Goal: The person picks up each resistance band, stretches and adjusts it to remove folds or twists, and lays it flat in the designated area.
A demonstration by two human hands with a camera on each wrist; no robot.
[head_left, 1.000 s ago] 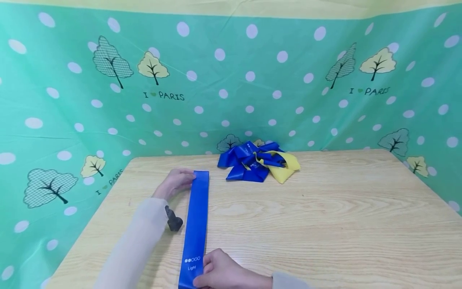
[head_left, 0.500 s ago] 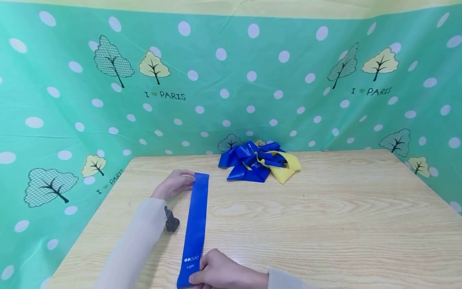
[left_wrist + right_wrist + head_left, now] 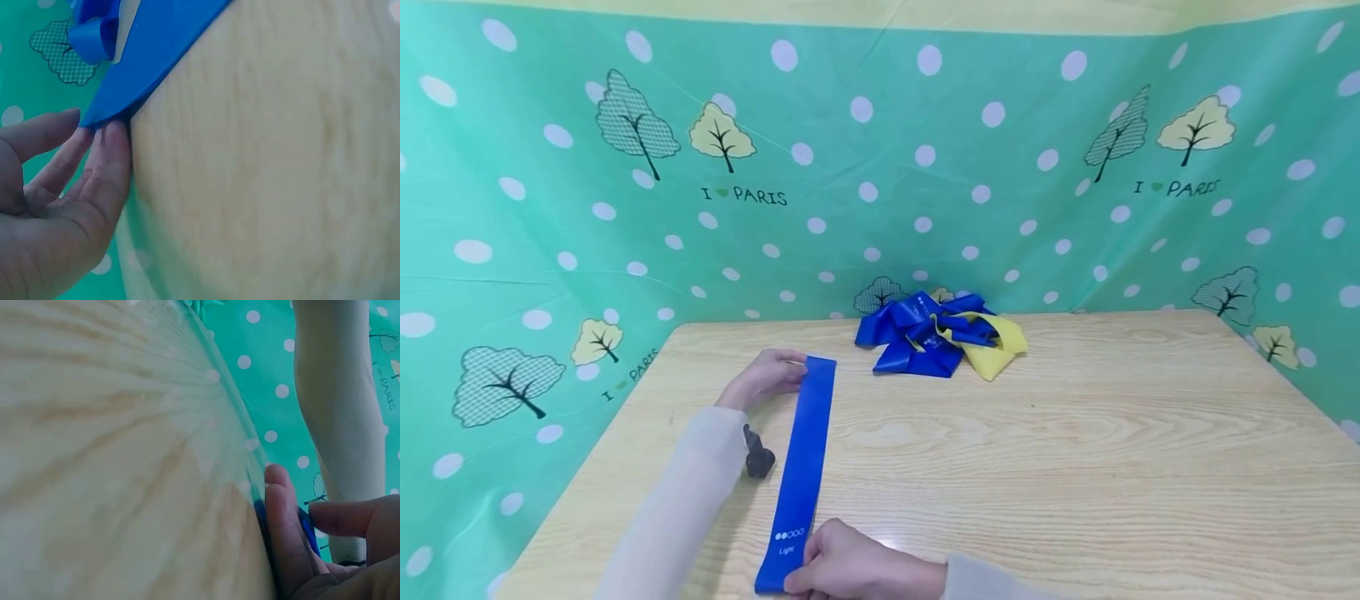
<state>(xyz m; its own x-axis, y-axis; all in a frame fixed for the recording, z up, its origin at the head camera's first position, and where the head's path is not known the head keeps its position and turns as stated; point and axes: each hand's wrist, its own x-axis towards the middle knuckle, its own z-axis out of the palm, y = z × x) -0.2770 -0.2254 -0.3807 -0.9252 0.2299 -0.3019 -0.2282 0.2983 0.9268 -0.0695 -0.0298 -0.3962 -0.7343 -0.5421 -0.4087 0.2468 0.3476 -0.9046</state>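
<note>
A blue resistance band printed "Light" stretches lengthwise over the left part of the table. At its far end my left hand pinches the edge; in the left wrist view the fingers reach to the band's end, with the thumb near its corner. My right hand grips the near end, thumb on top and the other fingers partly hidden. The right wrist view shows only a sliver of the blue band between thumb and fingers.
A tangled pile of blue bands and a yellow band lies at the table's back edge. Behind the wooden table hangs a green dotted cloth. A black device sits at my left wrist.
My right hand has shifted a little to the left, carrying the band's near end with it, so the band slants more. My left hand stays almost where it was.
</note>
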